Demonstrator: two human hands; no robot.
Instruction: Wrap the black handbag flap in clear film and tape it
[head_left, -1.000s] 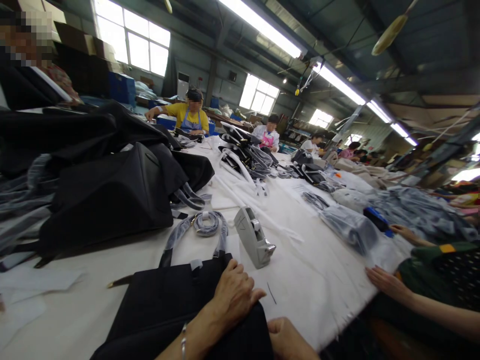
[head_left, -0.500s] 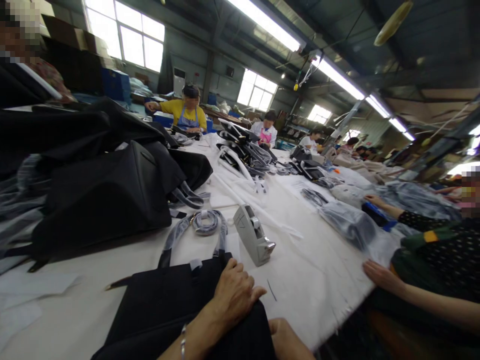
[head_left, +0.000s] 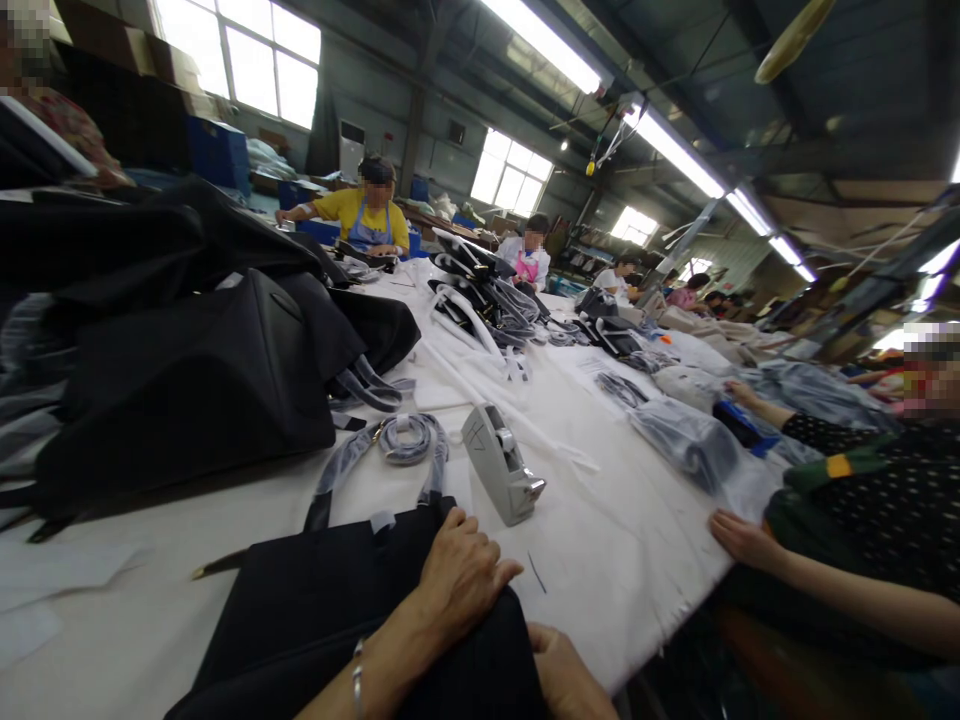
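- Black bag (head_left: 322, 590) is laid at the near side of the white-covered tabletop (head_left: 622, 550), with a bigger heap of black bags (head_left: 180, 380) piled beyond it to the left.
- Well apart to the bag's right, a film-wrapped bundle (head_left: 697, 455) is set, with a co-worker's hand (head_left: 746, 540) placed near it.
- From the bag's far edge, wrapped handles (head_left: 341, 472) are spread outward.
- At the bag's far right corner, the left hand (head_left: 459, 565) is laid with its grip closed over the edge, thumb stretched out.
- Against the bag's right edge, the right hand (head_left: 562, 670) is placed; its fingertips are hidden, so whether that grip is closed cannot be told.
- Just beyond the bag's far right corner, a grey tape dispenser (head_left: 491, 465) is stood.
- Between the bag's handles, a coiled strap (head_left: 405, 456) is placed.
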